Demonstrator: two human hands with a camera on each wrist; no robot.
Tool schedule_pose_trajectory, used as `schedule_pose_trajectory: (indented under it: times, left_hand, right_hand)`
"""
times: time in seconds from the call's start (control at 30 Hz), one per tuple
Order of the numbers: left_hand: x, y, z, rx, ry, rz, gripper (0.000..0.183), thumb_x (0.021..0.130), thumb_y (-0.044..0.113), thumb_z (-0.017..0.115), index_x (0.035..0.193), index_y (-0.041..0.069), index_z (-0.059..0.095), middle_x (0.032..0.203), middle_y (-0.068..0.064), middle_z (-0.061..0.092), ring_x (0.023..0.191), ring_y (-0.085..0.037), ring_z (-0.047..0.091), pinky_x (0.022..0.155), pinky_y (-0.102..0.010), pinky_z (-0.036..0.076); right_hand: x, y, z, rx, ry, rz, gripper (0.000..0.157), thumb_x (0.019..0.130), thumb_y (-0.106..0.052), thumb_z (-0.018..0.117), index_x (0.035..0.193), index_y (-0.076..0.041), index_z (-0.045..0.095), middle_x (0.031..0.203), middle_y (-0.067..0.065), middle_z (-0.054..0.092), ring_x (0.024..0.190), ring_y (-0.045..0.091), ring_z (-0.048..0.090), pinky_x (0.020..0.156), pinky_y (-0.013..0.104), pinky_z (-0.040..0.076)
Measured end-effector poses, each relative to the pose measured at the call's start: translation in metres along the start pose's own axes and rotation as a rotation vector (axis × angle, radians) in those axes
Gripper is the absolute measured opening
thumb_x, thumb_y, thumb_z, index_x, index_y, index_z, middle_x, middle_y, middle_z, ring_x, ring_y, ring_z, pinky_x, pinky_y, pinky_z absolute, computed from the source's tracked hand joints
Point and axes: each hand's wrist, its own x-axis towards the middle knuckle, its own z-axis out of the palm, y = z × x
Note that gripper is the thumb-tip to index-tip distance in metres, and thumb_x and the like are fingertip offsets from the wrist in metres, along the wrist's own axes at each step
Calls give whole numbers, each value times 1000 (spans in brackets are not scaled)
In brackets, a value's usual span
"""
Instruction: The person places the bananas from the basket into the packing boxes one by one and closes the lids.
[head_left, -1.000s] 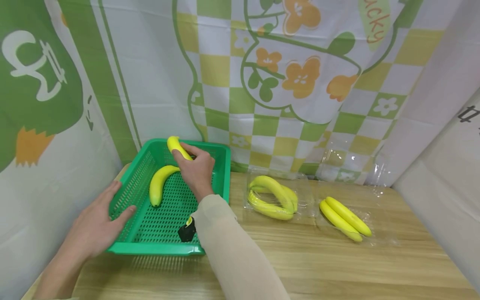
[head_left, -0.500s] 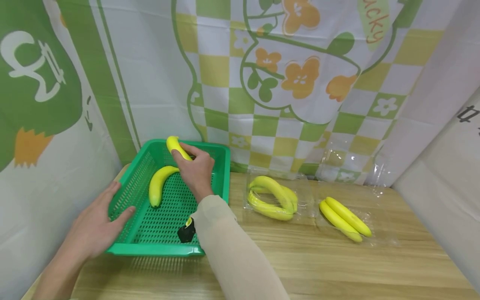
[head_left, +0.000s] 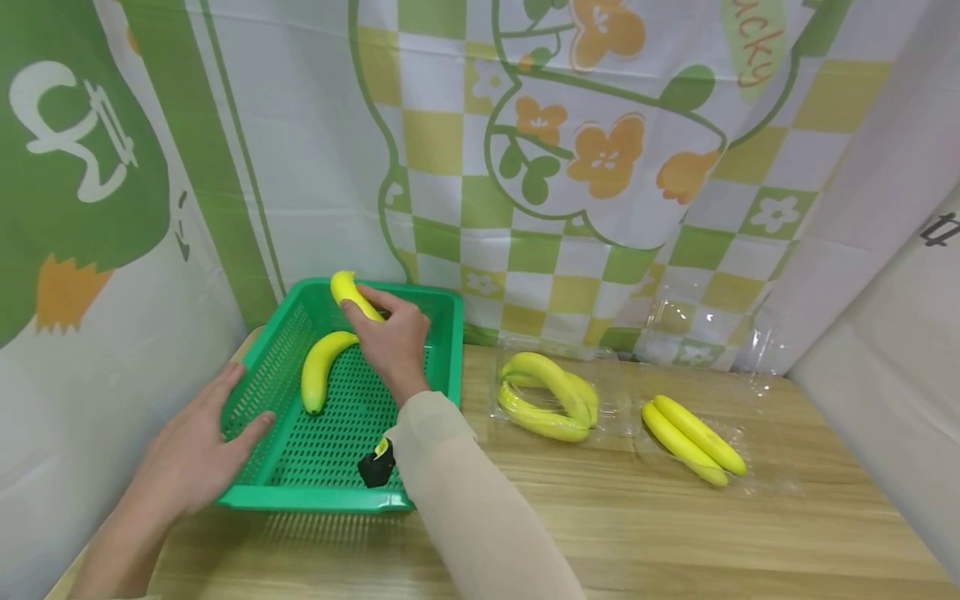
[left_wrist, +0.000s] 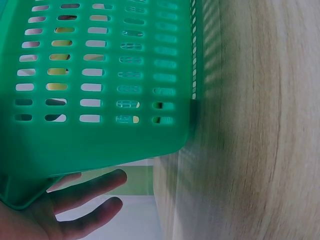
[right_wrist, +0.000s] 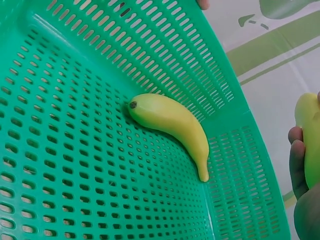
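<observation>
A banana (head_left: 358,297) is in my right hand (head_left: 393,337), gripped between thumb and fingers over the back of a green basket (head_left: 318,498). The right wrist view shows part of this held banana (right_wrist: 311,132) at its right edge, outside the basket's rim. Another banana (head_left: 321,373) lies on the basket floor by the left wall. My left hand (head_left: 195,446) rests on the left rim, thumb over the inner side. In the left wrist view, fingers (left_wrist: 90,192) of that hand extend straight and spread apart outside the basket.
Right of the basket, a clear plastic box (head_left: 618,400) holds several bananas (head_left: 551,396). Farther right, two bananas (head_left: 693,440) lie in another clear box with its lid raised. A patterned cloth (head_left: 450,142) hangs behind the wooden table (head_left: 675,542).
Both hands and the held banana stay almost in place over the basket. The whole head view shifts very slightly.
</observation>
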Motion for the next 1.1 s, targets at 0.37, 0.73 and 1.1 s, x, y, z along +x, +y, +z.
schedule_pose_trajectory:
  times: [0.37, 0.73, 1.1]
  left_hand:
    - [0, 0, 2, -14, 14, 10, 85, 112, 51, 45, 171, 4, 5, 177, -27, 5, 151, -67, 20, 111, -86, 25]
    - [0, 2, 1, -18, 11, 7, 84, 112, 53, 41, 171, 5, 4, 177, -25, 6, 151, -67, 20, 110, -87, 25]
    - [0, 0, 2, -15, 6, 1, 84, 112, 54, 41, 171, 7, 3, 178, -23, 3, 149, -69, 20, 108, -87, 25]
  right_hand:
    - [-1, -5, 1, -7, 26, 4, 35, 95, -35, 82, 128, -26, 79, 119, -1, 79, 78, 1, 65, 64, 19, 55]
    - [6, -24, -7, 21, 118, 86, 30, 93, -34, 84, 121, -26, 82, 113, -3, 81, 94, 10, 68, 73, 27, 58]
    - [14, -40, -37, 87, 119, 94, 28, 92, -26, 85, 120, -19, 83, 115, 3, 82, 85, 8, 72, 71, 25, 58]
